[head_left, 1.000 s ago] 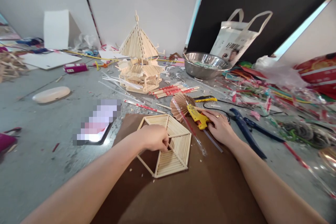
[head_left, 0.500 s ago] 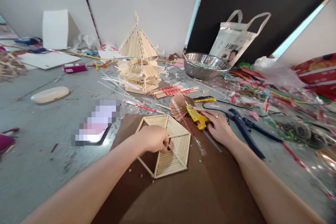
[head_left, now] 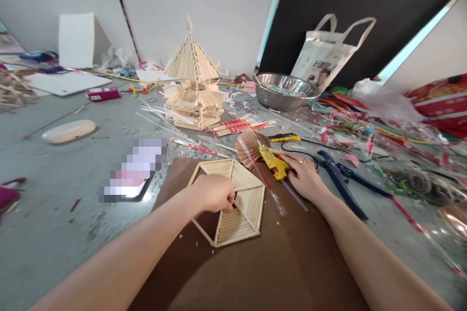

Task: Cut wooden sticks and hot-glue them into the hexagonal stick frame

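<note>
A flat hexagon panel of thin wooden sticks (head_left: 239,206) lies on a brown sheet (head_left: 255,262) in front of me. My left hand (head_left: 213,193) rests on the panel's open left part, fingers curled and pinched on a stick at the panel's centre. My right hand (head_left: 304,177) lies on the floor to the right, fingers wrapped over the handle of a yellow glue gun (head_left: 274,161). A clear glue stick (head_left: 264,180) lies between the panel and that hand.
A stick pagoda model (head_left: 193,85) stands behind, with red-striped sticks (head_left: 239,125), a paper fan (head_left: 250,146), a steel bowl (head_left: 284,90) and blue pliers (head_left: 339,180) around. A phone (head_left: 133,172) lies left. Colourful scraps litter the right side.
</note>
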Available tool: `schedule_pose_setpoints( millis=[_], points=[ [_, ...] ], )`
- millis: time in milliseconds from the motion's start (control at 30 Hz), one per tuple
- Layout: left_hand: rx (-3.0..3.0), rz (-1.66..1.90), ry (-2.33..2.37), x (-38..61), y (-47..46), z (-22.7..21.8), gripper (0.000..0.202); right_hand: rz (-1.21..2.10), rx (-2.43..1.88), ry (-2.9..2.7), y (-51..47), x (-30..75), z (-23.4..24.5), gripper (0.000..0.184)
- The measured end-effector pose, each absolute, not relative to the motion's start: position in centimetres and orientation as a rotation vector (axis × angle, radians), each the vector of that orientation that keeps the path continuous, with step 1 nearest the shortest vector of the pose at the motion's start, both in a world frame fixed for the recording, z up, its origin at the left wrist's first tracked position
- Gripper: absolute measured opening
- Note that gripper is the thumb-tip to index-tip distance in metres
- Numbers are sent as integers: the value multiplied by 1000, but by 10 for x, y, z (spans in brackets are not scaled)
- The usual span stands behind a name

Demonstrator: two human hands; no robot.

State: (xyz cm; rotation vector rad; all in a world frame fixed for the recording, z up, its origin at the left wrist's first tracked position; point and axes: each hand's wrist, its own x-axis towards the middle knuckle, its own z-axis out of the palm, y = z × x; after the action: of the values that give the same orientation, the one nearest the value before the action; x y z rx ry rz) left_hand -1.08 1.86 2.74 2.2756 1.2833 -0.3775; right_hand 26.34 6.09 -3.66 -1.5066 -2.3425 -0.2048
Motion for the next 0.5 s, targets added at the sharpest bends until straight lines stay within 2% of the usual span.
schedule_pose_setpoints(
  millis=[500],
  points=[
    [2302, -355, 1228, -12, 20, 26, 20, -262, -1470, -2292, 59, 261, -33, 45]
  ],
)
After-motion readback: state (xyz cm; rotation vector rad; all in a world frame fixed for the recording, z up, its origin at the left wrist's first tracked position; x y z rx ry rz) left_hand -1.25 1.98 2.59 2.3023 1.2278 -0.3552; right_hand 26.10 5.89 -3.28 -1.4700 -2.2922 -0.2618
